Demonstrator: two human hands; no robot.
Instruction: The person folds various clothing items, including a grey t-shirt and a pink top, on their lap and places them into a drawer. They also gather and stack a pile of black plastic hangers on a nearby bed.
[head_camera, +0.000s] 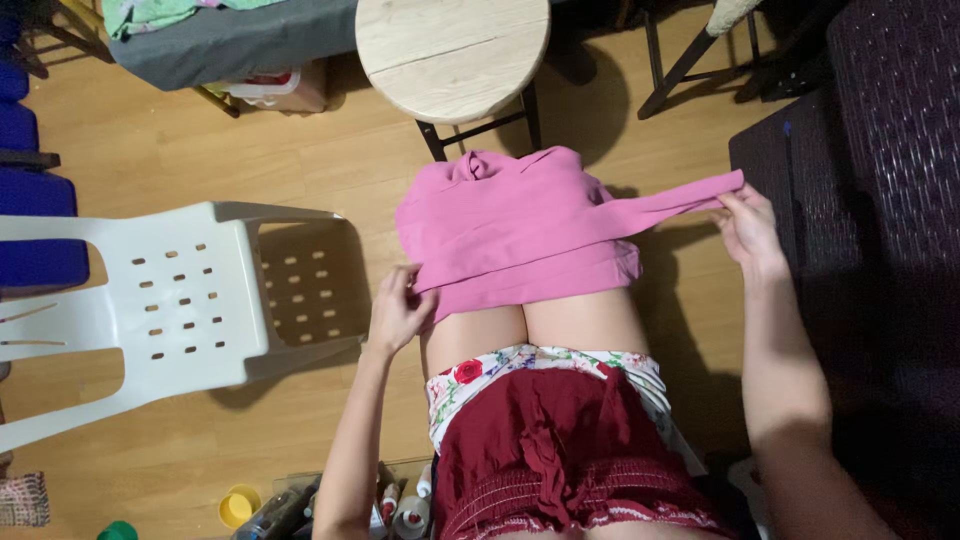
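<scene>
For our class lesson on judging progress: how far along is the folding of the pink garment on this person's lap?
Partly done: the pink garment already lies doubled over the knees. In hand: the left hand pinches its near edge, while the right hand pulls a sleeve out sideways. Left: that sleeve is not yet folded in.

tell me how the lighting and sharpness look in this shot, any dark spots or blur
Head view: warm indoor light falls evenly on the pink garment, the left hand and the right hand; the dark woven surface at right is underexposed; soft shadows lie under the round wooden stool and white plastic chair; no obvious motion blur or glare.
</scene>
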